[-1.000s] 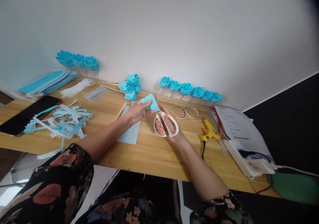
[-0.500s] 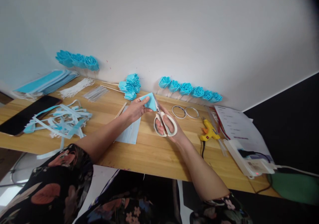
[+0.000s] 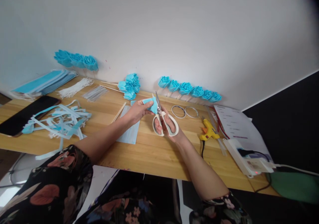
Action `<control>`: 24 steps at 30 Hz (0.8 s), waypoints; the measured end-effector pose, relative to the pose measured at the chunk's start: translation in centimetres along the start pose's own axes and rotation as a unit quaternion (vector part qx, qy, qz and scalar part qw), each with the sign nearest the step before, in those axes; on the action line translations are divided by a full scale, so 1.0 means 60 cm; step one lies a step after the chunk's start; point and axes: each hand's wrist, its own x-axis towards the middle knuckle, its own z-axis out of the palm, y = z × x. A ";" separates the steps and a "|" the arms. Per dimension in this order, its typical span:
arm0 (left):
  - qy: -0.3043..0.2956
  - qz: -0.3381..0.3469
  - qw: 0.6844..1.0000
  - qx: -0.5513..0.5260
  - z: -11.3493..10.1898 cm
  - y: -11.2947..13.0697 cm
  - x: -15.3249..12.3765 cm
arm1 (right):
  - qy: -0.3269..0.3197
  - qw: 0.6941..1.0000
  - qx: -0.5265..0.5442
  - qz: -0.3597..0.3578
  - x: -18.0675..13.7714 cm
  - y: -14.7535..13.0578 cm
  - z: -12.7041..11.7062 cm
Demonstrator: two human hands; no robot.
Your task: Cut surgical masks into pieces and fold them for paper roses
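Observation:
My left hand (image 3: 136, 110) pinches a small folded piece of blue fabric (image 3: 150, 105) above the wooden table (image 3: 149, 151). My right hand (image 3: 166, 128) grips white-handled scissors (image 3: 163, 121), fingers through the loops, the blades slightly apart and pointing up into the right edge of the blue piece. A pale blue sheet (image 3: 130, 131) lies flat on the table under my left wrist.
Blue fabric roses line the wall (image 3: 189, 90), (image 3: 74, 59), with a cluster (image 3: 129, 83) on sticks. Cut blue strips (image 3: 59, 119), a phone (image 3: 25, 112), stacked masks (image 3: 42, 83), two rings (image 3: 184, 111), a yellow glue gun (image 3: 208, 131), papers (image 3: 235, 126) and a power strip (image 3: 246, 159) lie around.
The scissors' handles have spread a little and the blades opened against the blue piece. Both hands stay in nearly the same place; the view shifted slightly.

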 end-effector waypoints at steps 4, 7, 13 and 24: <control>0.003 -0.006 1.000 -0.006 0.003 -0.005 -0.001 | 0.012 1.000 -0.005 -0.010 0.001 0.001 0.003; 0.010 -0.007 1.000 -0.007 0.002 -0.005 0.000 | 0.021 1.000 0.001 -0.019 0.002 0.003 0.004; -0.006 -0.008 1.000 -0.005 0.000 -0.005 0.002 | 0.035 0.999 0.008 -0.022 0.002 0.004 0.006; -0.001 -0.004 1.000 0.006 0.003 -0.004 -0.001 | 0.031 0.999 -0.006 -0.011 0.000 0.001 0.008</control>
